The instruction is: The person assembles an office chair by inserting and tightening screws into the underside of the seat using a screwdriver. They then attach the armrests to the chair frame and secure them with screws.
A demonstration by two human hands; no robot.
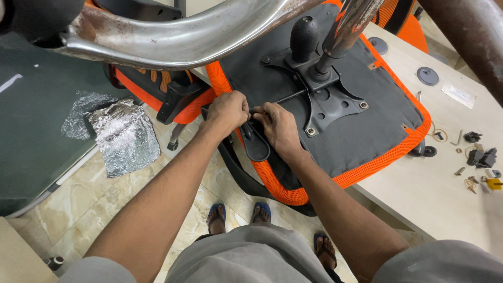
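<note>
An upturned office chair seat [367,126], black underneath with an orange mesh rim, lies on a pale table. A black metal mechanism plate [319,99] with a lever knob and a chrome column is bolted to it. My left hand [228,110] and my right hand [277,126] meet at the seat's near edge. Both pinch around a black plastic armrest bracket [255,144] and a thin rod beside it. Whether a small tool sits between the fingers is hidden.
Crumpled foil sheets [123,133] lie on the floor at left. Screws, black caps and small fittings [479,157] are scattered on the table [445,199] at right. A rusty chrome chair leg [173,36] arches overhead. Another orange chair part [173,94] stands behind.
</note>
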